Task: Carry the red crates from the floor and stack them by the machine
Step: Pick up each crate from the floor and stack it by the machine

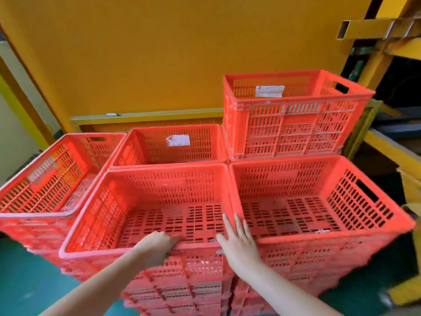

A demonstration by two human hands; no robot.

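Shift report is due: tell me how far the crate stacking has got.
Done: stacked crates stand by the yellow panel, the back right crate highest. In hand: the left hand grips the near rim of the front middle crate; the right hand lies flat on its right corner. Left: unclear; no loose crates show on the floor.

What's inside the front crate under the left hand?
Nothing visible: the front crate shows a bare slotted floor. The left hand grips its near rim; the right hand hides its right corner.
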